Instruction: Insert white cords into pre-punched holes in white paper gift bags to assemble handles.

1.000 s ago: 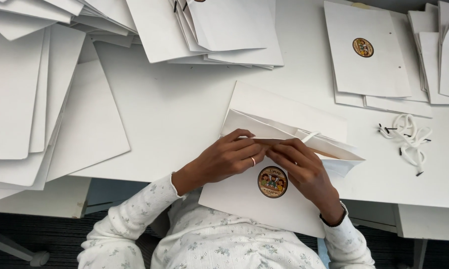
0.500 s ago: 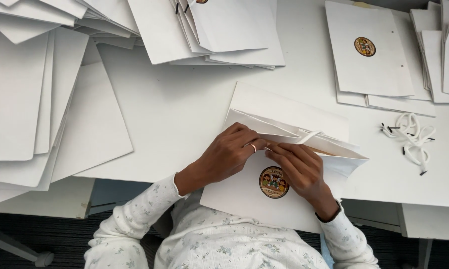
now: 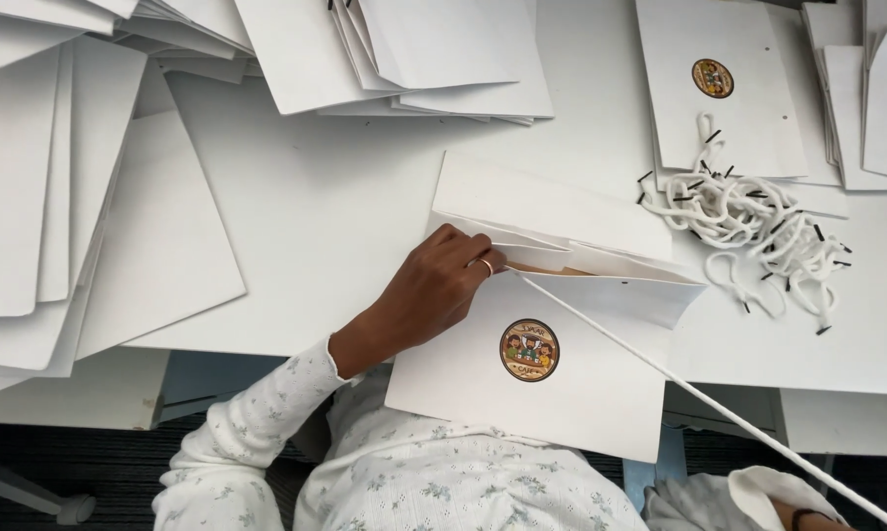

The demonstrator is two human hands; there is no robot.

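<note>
A white paper bag (image 3: 561, 393) with a round colourful sticker (image 3: 529, 350) lies flat at the table's near edge, its mouth slightly open. My left hand (image 3: 434, 290), a ring on one finger, pinches the bag's upper rim by the opening. A white cord (image 3: 699, 395) runs taut from that opening down to the bottom right corner. Only the wrist of my right hand (image 3: 796, 513), with a dark band and a white cuff, shows at the bottom edge, where the cord leads; the fingers are out of frame.
A tangle of white cords with black tips (image 3: 748, 221) lies right of the bag. Behind it lies another stickered flat bag (image 3: 719, 98). Stacks of white flat bags sit at the left (image 3: 60, 216), the top middle (image 3: 414, 59) and the far right (image 3: 876, 98). The table (image 3: 325, 206) is white.
My right hand has left the bag's mouth and drawn down to the bottom right, pulling the cord out straight. The view has shifted, showing more of the cord pile.
</note>
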